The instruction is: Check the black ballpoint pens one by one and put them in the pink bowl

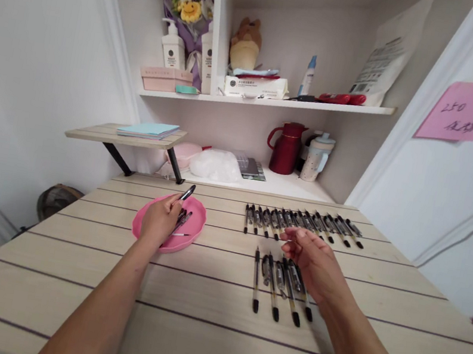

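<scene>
My left hand point(160, 220) is over a pink dish point(196, 215) and is closed on a black pen point(187, 193) that points up and away. A few more pens and a thin refill lie in the dish. My right hand point(312, 259) hovers palm up, fingers loosely spread, above a short row of black pens point(274, 292) on the wooden table point(196, 309). It holds nothing. A longer row of several black pens point(301, 223) lies farther back on the table.
Behind the table a recess holds a red jug point(287, 147), a speckled jug point(318, 157) and a plastic bag point(215, 165). A small side shelf point(125, 135) with a teal notebook juts out at left. A pink note point(463, 110) hangs on the right wall.
</scene>
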`<act>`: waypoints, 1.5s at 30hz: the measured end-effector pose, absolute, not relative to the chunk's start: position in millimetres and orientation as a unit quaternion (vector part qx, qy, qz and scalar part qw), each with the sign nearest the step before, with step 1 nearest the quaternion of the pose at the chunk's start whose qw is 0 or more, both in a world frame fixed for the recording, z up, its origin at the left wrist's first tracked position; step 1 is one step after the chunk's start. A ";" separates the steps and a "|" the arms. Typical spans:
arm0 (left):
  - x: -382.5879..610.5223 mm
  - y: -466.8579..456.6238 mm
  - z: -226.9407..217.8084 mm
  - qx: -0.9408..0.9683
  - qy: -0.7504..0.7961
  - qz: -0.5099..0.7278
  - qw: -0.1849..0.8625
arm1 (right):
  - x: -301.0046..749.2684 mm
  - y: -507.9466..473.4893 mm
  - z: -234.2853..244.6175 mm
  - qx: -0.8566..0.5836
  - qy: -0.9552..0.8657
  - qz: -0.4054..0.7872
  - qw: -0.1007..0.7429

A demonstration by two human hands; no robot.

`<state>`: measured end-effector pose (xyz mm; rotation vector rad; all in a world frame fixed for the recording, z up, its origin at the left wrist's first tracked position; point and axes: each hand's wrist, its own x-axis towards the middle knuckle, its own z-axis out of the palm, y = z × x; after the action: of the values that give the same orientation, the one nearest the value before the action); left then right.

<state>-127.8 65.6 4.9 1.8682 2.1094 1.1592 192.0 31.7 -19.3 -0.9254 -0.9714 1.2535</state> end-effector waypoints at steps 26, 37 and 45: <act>-22.7 5.7 9.4 0.780 0.447 0.270 0.345 | 128.2 3.1 -24.5 -0.403 -0.478 0.558 0.546; -56.3 33.5 15.8 0.774 0.566 0.255 0.127 | 156.8 14.2 -15.6 -0.438 -0.506 0.499 0.551; -114.5 62.1 3.1 0.623 0.779 0.067 0.033 | 178.6 25.5 -17.7 -0.459 -0.500 0.460 0.573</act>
<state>-114.5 62.1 3.1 1.9166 2.3968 0.2060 178.6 25.5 -17.7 -1.0748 -1.1709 1.0776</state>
